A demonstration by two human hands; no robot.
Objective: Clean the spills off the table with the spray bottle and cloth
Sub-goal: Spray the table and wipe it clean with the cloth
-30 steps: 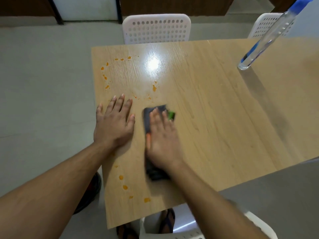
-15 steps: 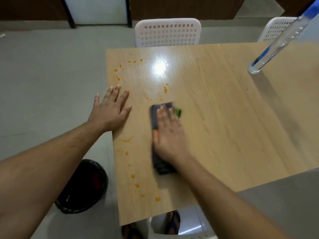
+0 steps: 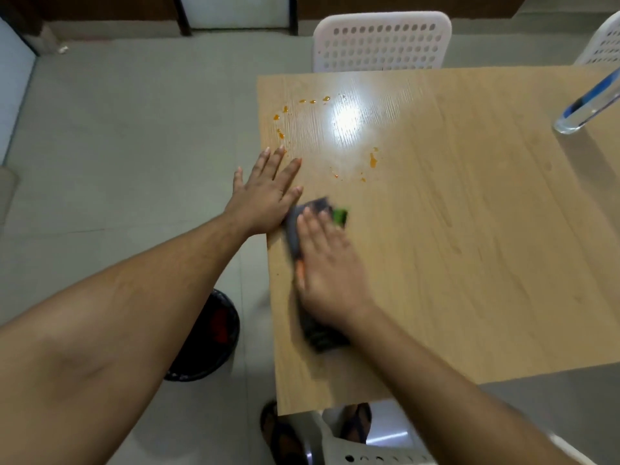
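Wiping is under way and, I judge, roughly half done: the table (image 3: 469, 263) near the cloth (image 3: 310, 213) and toward me looks free of drops, while orange spills (image 3: 373, 159) remain beyond the cloth, in an arc toward the far left corner. My right hand (image 3: 330, 273) lies flat on the dark cloth, fingers straight and close together, pressing it down. My left hand (image 3: 265, 196), just left of the cloth, rests spread on the table edge. The bottle (image 3: 583, 109) stands far right of the cloth, untouched.
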